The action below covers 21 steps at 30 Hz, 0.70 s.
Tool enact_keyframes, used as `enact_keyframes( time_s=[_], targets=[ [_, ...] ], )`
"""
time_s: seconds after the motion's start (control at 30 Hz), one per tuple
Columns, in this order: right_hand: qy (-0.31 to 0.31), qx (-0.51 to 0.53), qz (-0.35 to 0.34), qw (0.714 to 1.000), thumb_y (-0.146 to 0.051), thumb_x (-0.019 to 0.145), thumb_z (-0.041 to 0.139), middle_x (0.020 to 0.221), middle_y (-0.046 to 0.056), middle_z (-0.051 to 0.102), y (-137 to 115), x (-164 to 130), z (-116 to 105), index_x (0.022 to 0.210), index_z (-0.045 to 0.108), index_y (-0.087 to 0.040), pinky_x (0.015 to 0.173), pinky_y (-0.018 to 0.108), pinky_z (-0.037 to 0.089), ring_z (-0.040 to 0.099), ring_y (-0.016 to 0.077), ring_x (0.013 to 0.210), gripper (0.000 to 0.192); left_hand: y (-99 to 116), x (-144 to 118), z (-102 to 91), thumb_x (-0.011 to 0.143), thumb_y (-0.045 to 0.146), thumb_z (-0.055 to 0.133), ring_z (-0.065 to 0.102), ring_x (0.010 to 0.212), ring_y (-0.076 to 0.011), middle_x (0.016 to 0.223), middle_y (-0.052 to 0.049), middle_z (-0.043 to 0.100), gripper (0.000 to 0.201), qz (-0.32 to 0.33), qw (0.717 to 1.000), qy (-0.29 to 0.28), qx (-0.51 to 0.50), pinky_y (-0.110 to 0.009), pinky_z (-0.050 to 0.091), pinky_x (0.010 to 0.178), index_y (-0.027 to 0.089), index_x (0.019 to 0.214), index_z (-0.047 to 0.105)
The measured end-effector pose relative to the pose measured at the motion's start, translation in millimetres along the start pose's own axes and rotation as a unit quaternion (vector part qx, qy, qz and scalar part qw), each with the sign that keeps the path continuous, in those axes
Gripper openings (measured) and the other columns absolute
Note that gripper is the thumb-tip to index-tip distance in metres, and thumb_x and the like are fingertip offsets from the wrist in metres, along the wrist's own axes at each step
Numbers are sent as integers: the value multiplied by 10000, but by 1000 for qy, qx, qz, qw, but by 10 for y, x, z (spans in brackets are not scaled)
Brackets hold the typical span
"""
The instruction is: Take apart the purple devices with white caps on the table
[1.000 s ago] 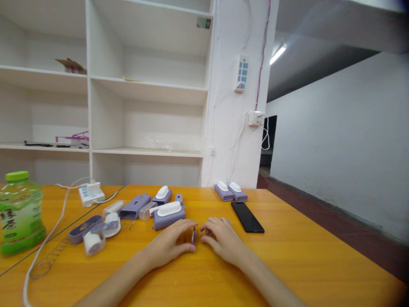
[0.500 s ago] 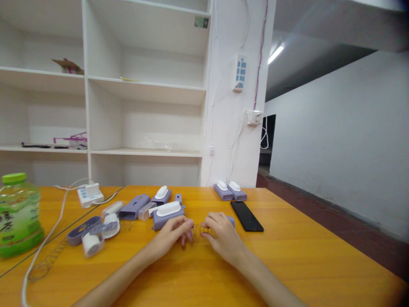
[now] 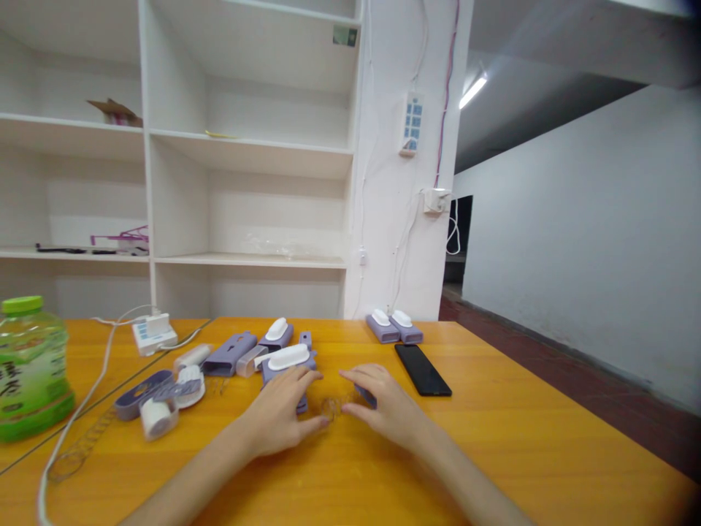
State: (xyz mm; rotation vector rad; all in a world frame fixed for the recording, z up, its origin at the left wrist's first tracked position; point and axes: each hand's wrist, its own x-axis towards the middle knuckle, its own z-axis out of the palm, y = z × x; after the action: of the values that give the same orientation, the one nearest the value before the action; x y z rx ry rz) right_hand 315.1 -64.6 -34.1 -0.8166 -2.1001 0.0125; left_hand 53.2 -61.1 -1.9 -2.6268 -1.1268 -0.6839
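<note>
Between our two hands we see a thin wire spring (image 3: 331, 408) low over the desk (image 3: 350, 486), faint and blurred; we can't tell whether any finger touches it. Our left hand (image 3: 282, 413) is open, thumb and fingers spread apart, partly hiding a small purple piece (image 3: 302, 405). Our right hand (image 3: 380, 402) curves around another purple part (image 3: 365, 395), mostly covered; whether it is gripped we can't make out. Behind the left fingers, a white-topped purple case (image 3: 288, 358) is partly hidden.
</note>
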Motion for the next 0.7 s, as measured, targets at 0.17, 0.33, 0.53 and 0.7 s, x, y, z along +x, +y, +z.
enact_keyframes(
  time_s=[0.17,0.33,0.53,0.7],
  targets=[
    [-54,-8,80,995,-504,632,882,1492,117,461,312,-45,-123,1391,553,-242,1172,429,299,416,303,1374,868,251,-5,52,756,637,713,510,1200,-373,1301,-108,600,720,36,999,-24,18,-525,326,1058,266,1345,529],
    [-70,4,143,987,-378,739,794,1458,156,504,445,-103,-55,1465,452,-172,1163,463,317,462,309,1348,828,441,-23,114,851,522,675,546,1081,-302,1177,-76,645,515,43,999,-9,3,-472,343,988,256,1276,560],
    [-60,28,117,991,-274,736,752,1338,131,562,-29,-90,149,1393,529,-174,1114,371,384,523,276,1255,701,456,31,269,949,286,567,573,969,-247,977,-45,683,113,15,996,13,88,-426,343,914,223,981,656],
    [-63,109,84,988,-235,716,782,1237,67,552,-354,-71,205,1379,532,-248,1084,321,411,553,232,1175,708,464,50,275,954,236,551,587,926,-250,950,-59,702,129,13,989,5,149,-442,353,882,189,942,670]
  ],
)
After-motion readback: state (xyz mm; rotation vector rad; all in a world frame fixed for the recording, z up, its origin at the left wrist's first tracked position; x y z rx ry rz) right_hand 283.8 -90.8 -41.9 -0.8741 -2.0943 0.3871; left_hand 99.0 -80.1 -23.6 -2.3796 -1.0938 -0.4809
